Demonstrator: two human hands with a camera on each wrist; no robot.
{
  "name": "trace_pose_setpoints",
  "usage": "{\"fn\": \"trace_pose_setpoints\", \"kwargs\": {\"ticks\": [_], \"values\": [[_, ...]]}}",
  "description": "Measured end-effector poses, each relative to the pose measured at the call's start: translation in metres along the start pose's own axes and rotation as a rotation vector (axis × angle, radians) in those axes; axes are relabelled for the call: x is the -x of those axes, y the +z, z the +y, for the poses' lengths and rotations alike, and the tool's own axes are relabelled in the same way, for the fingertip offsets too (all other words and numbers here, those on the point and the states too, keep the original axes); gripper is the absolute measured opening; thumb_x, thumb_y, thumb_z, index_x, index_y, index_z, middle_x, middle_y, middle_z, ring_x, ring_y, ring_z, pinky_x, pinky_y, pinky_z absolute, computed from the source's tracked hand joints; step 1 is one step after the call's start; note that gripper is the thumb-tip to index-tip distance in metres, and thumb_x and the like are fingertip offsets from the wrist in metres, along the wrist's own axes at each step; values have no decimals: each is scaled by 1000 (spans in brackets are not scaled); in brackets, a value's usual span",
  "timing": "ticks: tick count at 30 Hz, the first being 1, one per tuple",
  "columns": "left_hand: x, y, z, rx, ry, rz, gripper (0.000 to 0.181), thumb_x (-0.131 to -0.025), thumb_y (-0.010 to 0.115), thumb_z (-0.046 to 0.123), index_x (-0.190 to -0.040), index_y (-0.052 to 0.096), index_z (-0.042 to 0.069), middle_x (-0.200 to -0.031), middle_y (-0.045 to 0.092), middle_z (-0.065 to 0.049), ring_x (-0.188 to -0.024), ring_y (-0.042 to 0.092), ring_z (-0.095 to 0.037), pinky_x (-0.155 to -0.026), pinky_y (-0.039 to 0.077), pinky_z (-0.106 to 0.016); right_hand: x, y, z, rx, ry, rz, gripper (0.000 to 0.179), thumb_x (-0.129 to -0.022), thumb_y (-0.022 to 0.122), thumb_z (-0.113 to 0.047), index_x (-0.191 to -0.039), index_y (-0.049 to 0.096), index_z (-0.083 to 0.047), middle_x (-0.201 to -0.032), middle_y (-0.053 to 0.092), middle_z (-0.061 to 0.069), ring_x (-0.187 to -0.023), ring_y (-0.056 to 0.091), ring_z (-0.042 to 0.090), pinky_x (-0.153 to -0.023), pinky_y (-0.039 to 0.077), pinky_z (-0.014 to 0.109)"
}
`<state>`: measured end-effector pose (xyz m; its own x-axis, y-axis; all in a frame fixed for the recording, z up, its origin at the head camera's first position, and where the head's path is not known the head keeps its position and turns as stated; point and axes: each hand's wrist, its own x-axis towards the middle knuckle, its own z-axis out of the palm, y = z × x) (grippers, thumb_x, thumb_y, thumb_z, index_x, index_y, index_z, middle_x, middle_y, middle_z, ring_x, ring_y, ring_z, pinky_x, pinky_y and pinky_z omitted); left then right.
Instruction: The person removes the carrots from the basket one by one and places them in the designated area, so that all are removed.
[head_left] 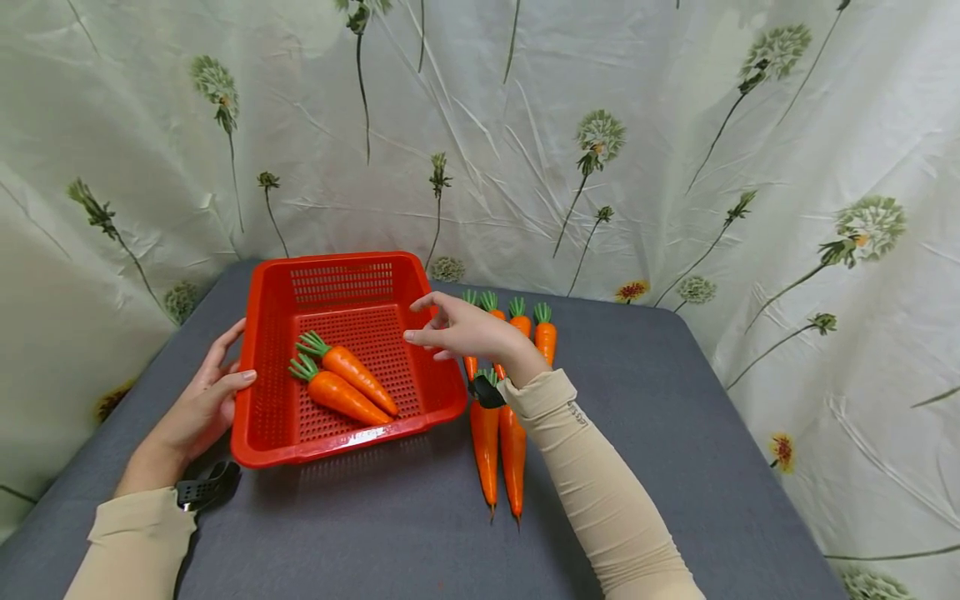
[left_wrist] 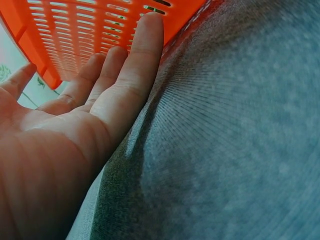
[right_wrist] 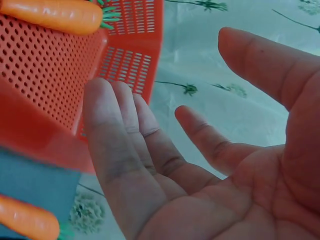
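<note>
Two orange carrots [head_left: 348, 398] with green tops lie side by side in a red plastic basket [head_left: 348, 456]. At the basket's left side is my left hand [head_left: 197, 410], its thumb at the rim. In the left wrist view, its fairly straight fingers [left_wrist: 148, 45] touch the slotted outer wall. My right hand [head_left: 472, 332] hovers over the basket's right rim, fingers loosely bent and holding nothing. The right wrist view shows its fingers spread and the palm bare. Several more carrots [head_left: 486, 450] lie right of the basket, some partly hidden beneath my right hand and wrist.
The basket and carrots are on a table with a grey cloth [head_left: 645, 467]. A pale curtain [head_left: 510, 150] printed with dandelions hangs behind the table and along its sides.
</note>
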<state>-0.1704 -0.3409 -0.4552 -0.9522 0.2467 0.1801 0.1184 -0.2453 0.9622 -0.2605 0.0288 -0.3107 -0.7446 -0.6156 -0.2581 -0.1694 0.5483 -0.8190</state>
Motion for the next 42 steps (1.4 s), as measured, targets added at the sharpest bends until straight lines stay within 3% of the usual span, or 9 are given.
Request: {"fn": "trace_pose_setpoints", "kwargs": {"ticks": [11,16,23,29,32,36,42], "values": [[0,3,1,27,12,-5,71,-104,36,1,-161,5,32,-137,48,-2,-109,68,-15,-81,61,-37,-44,17,-12,-28,55,-41,46,-94,70,-32,-136,51,-22,-114,62,8,-104,64,18,-92,58,42],[-1,3,1,29,10,-11,71,-104,36,1,-161,5,31,-138,48,-3,-109,69,-15,-81,61,-37,-62,27,-10,-58,96,-47,47,-93,72,-29,-135,52,-21,-129,55,5,-99,64,18,-95,56,47],[-2,3,2,4,1,0,72,-105,38,2,-161,5,32,-138,47,-3,-109,69,-15,-81,62,-37,-79,38,-2,-119,148,-80,49,-94,71,-24,-137,50,-18,-143,46,9,-121,59,36,-98,54,51],[-1,2,2,9,1,0,71,-105,38,2,-161,6,32,-138,48,-2,-108,69,-16,-80,62,-38,-87,46,0,-112,172,-89,49,-93,72,-23,-136,50,-16,-153,38,11,-126,56,38,-99,54,52],[-1,1,2,9,2,0,71,-105,37,2,-161,6,32,-138,48,-2,-108,69,-16,-80,62,-38,-90,51,0,-110,191,-97,50,-93,72,-22,-137,50,-14,-147,42,12,-127,55,39,-100,53,52],[0,0,1,7,2,7,71,-104,38,2,-161,6,32,-138,48,-3,-108,69,-16,-80,62,-37,-94,57,-1,-100,217,-107,54,-93,72,-21,-140,49,-12,-126,52,8,-127,54,39,-100,53,51],[0,-1,2,11,2,13,71,-104,38,2,-161,7,32,-137,49,-3,-107,69,-16,-80,62,-37,-99,62,-1,-83,239,-121,60,-92,73,-20,-144,46,-10,-107,56,7,-117,57,38,-99,53,52]]}}
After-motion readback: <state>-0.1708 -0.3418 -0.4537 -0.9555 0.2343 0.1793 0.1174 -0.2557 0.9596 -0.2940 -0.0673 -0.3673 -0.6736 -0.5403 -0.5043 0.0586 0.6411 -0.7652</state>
